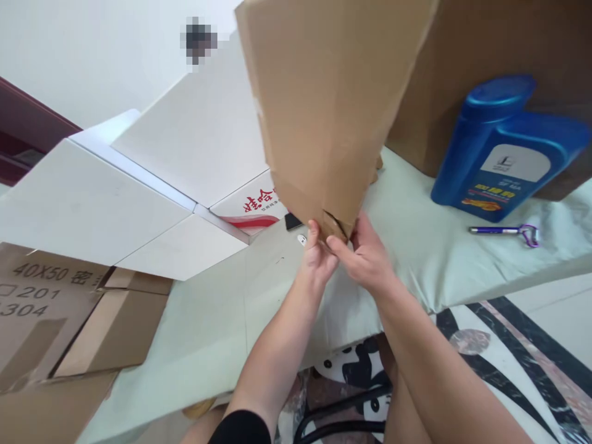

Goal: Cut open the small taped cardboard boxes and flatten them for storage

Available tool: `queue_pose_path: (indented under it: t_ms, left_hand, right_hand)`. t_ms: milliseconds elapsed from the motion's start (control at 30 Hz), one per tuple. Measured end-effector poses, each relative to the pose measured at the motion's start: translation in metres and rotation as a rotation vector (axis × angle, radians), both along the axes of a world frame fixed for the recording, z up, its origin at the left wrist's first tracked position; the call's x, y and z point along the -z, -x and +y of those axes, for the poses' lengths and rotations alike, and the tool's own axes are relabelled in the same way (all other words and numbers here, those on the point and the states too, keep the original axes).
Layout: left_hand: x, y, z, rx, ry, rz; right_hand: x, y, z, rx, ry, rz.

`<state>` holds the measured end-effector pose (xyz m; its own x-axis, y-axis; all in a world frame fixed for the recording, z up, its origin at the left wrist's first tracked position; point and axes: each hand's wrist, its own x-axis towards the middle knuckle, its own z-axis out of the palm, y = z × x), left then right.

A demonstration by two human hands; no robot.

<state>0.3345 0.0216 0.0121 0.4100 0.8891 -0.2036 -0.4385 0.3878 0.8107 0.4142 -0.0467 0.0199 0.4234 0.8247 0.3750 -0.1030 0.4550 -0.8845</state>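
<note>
A large brown cardboard sheet (pixel 324 98) stands up from the table in front of me, tapering down to a torn lower corner. My left hand (pixel 317 256) and my right hand (pixel 365 253) both pinch that lower corner, side by side, thumbs on the near face. The cardboard hides most of what lies behind it. The hands hover just above a pale green cloth (pixel 222 320) that covers the table.
A blue plastic jug (pixel 504 148) stands at the right, with a purple pen-like tool (pixel 504 230) in front of it. An open white carton (pixel 139 185) with red print lies left. Flattened brown boxes (pixel 60 314) sit lower left. More cardboard (pixel 485 43) rises behind the jug.
</note>
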Motion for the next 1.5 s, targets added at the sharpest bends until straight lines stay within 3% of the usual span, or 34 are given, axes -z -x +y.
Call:
queue_pose_path:
  t_ms: [100,167,233,333,400,467,633,833,967,1100,1200,1333,1433,1500]
  left_hand:
    - [-0.003,-0.018,-0.006,0.097,-0.034,0.086]
    - [-0.013,-0.011,-0.009,0.063,-0.103,0.252]
    - [-0.028,0.004,-0.014,0.039,-0.242,0.392]
    - [-0.049,0.022,-0.029,0.281,-0.597,0.458]
    - [-0.056,0.025,-0.041,0.361,-0.761,0.500]
    - [-0.058,0.021,-0.048,0.281,-0.829,0.513]
    - [-0.074,0.007,-0.046,-0.075,-0.817,0.486]
    - [-0.107,-0.001,-0.035,-0.179,-0.787,0.603]
    - [-0.119,0.022,-0.019,-0.437,-0.788,0.771]
    - [-0.135,0.054,-0.014,-0.562,-0.824,0.762]
    - [-0.151,0.063,-0.030,-0.489,-0.756,0.780]
    - [-0.167,0.048,-0.050,-0.188,-0.708,0.730]
    - [-0.160,0.022,-0.029,-0.008,-0.623,0.605]
    - [-0.142,0.000,0.003,-0.006,-0.620,0.563]
  right_hand:
    - [0.001,-0.008,-0.003,0.295,0.046,-0.077]
    - [-0.001,-0.014,-0.004,0.369,0.015,-0.102]
    - [-0.004,-0.016,-0.005,0.394,-0.031,-0.121]
    - [-0.007,-0.010,-0.002,0.382,-0.054,-0.155]
    - [-0.008,-0.003,0.001,0.314,-0.058,-0.170]
    - [-0.007,0.005,0.003,0.231,-0.079,-0.192]
    - [-0.006,0.011,0.002,0.096,-0.202,-0.347]
    - [-0.010,0.004,0.000,0.025,-0.139,-0.382]
    - [-0.007,-0.003,0.000,0.015,-0.069,-0.362]
    - [0.007,-0.008,0.006,0.174,0.057,-0.372]
    - [0.017,-0.007,0.011,0.265,0.142,-0.401]
    - [0.020,-0.006,0.011,0.293,0.166,-0.347]
    - [0.017,-0.011,0.009,0.364,0.064,-0.166]
    - [0.016,-0.016,0.009,0.497,0.038,-0.038]
